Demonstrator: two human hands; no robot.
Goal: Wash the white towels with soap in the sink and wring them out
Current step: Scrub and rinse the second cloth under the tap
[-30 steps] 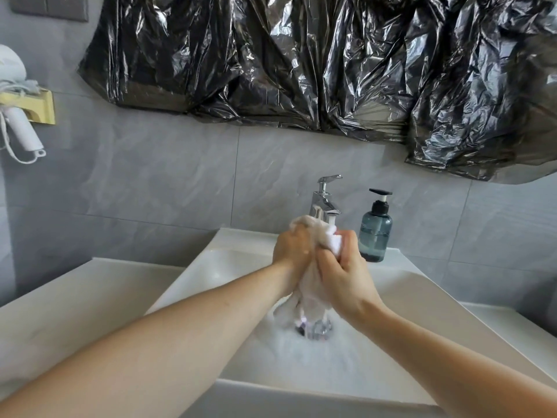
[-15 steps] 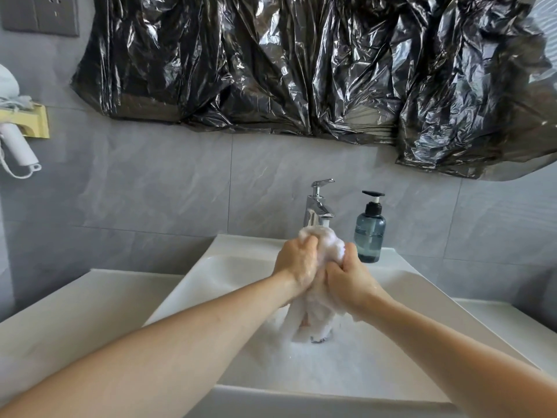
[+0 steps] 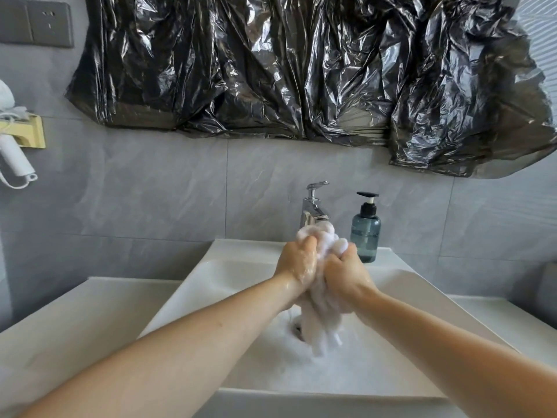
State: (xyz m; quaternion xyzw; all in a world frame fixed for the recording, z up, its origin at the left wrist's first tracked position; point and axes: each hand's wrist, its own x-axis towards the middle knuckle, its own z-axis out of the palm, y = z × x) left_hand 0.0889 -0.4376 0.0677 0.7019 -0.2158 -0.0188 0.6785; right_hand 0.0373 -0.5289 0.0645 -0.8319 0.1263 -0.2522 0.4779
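Now both hands squeeze one soapy white towel (image 3: 321,300) over the sink (image 3: 211,285), near the tap (image 3: 313,209). Left hand (image 3: 297,262) and right hand (image 3: 345,274) curl tight around it.

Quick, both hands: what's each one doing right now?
Left hand: closed, gripping the towel.
Right hand: closed, gripping the same towel.
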